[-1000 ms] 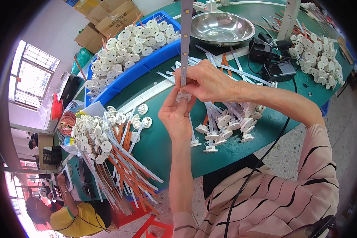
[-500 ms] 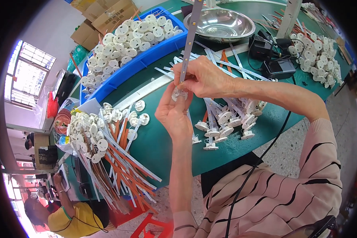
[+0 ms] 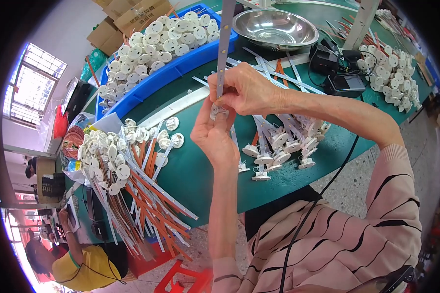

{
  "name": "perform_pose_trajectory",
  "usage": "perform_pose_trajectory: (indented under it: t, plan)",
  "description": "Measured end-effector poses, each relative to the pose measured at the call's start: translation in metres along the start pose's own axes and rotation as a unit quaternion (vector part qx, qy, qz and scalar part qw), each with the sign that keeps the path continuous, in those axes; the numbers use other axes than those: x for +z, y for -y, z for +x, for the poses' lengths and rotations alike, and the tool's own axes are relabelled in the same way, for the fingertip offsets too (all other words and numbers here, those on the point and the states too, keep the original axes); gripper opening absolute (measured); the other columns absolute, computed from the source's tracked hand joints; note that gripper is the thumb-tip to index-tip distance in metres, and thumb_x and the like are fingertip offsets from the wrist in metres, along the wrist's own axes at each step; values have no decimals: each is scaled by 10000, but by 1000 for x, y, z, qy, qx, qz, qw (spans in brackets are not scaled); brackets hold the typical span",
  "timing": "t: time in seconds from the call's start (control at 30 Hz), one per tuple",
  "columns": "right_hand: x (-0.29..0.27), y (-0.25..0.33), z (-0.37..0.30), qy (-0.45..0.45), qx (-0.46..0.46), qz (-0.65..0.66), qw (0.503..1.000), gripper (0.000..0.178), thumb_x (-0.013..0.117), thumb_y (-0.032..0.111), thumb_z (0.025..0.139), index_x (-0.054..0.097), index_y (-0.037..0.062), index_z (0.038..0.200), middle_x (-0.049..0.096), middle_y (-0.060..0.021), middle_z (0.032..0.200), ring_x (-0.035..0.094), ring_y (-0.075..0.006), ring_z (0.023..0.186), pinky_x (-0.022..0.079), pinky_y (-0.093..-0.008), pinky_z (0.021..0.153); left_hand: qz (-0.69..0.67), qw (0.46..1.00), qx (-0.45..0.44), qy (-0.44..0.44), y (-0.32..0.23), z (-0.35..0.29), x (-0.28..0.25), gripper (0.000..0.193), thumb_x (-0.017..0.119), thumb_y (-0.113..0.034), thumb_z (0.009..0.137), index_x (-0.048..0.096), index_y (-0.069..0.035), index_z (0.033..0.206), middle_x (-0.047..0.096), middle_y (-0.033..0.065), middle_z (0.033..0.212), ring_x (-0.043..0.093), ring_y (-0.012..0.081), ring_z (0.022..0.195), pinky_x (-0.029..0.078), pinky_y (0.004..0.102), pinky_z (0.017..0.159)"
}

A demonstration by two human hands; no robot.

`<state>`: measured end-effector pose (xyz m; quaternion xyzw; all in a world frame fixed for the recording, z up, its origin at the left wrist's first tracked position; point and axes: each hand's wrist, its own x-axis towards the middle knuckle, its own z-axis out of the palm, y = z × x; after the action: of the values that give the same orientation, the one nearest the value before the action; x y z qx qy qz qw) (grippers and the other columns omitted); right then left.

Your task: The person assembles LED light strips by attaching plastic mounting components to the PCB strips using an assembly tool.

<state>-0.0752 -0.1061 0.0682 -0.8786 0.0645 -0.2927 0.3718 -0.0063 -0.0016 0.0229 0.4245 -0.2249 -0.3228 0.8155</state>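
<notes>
My left hand [image 3: 214, 134] is closed on a small white round cap [image 3: 219, 112], its fingers curled up around the piece. Just above it, my right hand [image 3: 244, 90] pinches the lower end of a light strip [image 3: 223, 46] dotted with small yellowish LEDs. The strip stands nearly upright and runs out past the top of the view. Its end meets the cap between my fingers; how the two join is hidden. Beneath my right forearm lies a bunch of strips with white caps [image 3: 278, 141] on the green table [image 3: 190, 161].
A bundle of strips with caps [image 3: 146, 190] overhangs the table's left front edge. Behind it stands a blue bin [image 3: 146, 93] heaped with white caps. A steel bowl [image 3: 276, 29], black adapters [image 3: 335, 68] and another cap pile [image 3: 393, 73] lie beyond. A co-worker in yellow [image 3: 85, 268] sits at left.
The upright strip's upper part has shifted a little left. My right hand has moved slightly left and down, still pinching it at the cap. The whole view has shifted slightly.
</notes>
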Motion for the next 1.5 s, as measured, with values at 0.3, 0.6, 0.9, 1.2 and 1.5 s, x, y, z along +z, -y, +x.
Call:
perform_pose_trajectory:
  t: [0.3,0.6,0.9,1.2,1.5]
  plan:
    - [11,4,2,-22,-5,-9,1000,107,593,-64,676,520,12,691,555,-95,588,577,-209,563,430,-312,518,-2,999,13,-33,0,2,-3,359,432,115,850,454,103,1209,571,183,1090,615,216,917,538,310,783]
    - [1,-1,0,0,16,-6,1000,69,590,-37,698,543,9,720,571,-96,610,582,-180,590,452,-302,559,7,1000,-20,-10,1,4,-5,373,444,113,846,444,93,1218,571,190,1062,614,213,894,543,315,773]
    - [-4,8,4,27,21,-63,997,114,625,115,751,591,7,769,606,-103,655,571,-216,591,423,-339,546,-31,994,-102,-18,0,13,-15,365,448,108,841,464,87,1205,573,148,973,606,210,856,542,329,787]
    - [13,-13,4,-8,34,-102,994,19,587,1,732,588,-12,746,617,-142,647,600,-240,589,443,-345,538,-19,993,-113,-20,2,12,-13,362,417,122,833,486,82,1186,559,169,1046,603,223,887,534,340,806]
    - [17,-6,5,13,47,-17,999,31,556,-55,715,563,-25,708,600,-121,601,606,-183,564,469,-297,547,-4,994,-94,-61,0,8,-12,405,401,116,852,413,72,1255,528,184,1085,589,208,893,532,323,786]
